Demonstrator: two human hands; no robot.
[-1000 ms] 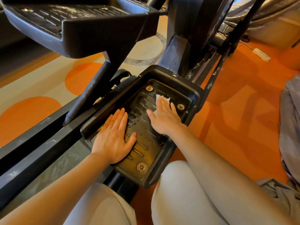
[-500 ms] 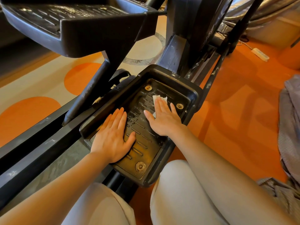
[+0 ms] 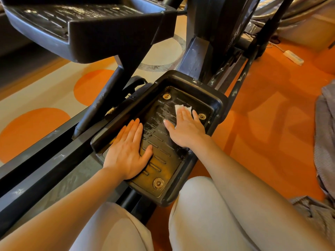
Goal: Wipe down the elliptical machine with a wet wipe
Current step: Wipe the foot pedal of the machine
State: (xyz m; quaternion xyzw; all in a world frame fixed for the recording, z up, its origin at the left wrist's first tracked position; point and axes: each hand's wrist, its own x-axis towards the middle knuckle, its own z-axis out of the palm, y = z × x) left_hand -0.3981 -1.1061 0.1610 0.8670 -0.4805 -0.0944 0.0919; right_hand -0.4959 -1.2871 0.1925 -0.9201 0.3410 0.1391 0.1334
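A: From the head camera, what are the hands doing?

B: Both are down in the lower foot pedal (image 3: 220, 104) of the elliptical machine (image 3: 213, 38). The right hand (image 3: 187, 130) lies flat with its fingers straight and close together, pressing a white wet wipe (image 3: 182, 108) against the ribbed pedal floor near the far end. Only the wipe's far edge shows past the fingertips; the rest is under the palm.

A: And the left one?

B: The left hand (image 3: 127, 154) rests flat on the near left part of the same pedal, fingers straight and together, thumb spread out to the side. It holds nothing.

A: Where is the wipe against the pedal's hardware?

B: It sits between two brass-coloured bolts at the far end, one bolt (image 3: 166, 96) to its left and the other bolt (image 3: 201, 116) just beside the right hand's little finger. A third bolt (image 3: 158, 183) sits at the near end, close to the person's knees. The floor of the pedal looks wet and streaked around the wipe.

A: Anything else around?

B: A second pedal (image 3: 72, 28) is raised at the upper left. The floor (image 3: 272, 124) is orange with pale patches, a power strip (image 3: 293, 57) lies at the upper right, and grey cloth (image 3: 324, 134) is bunched at the right edge.
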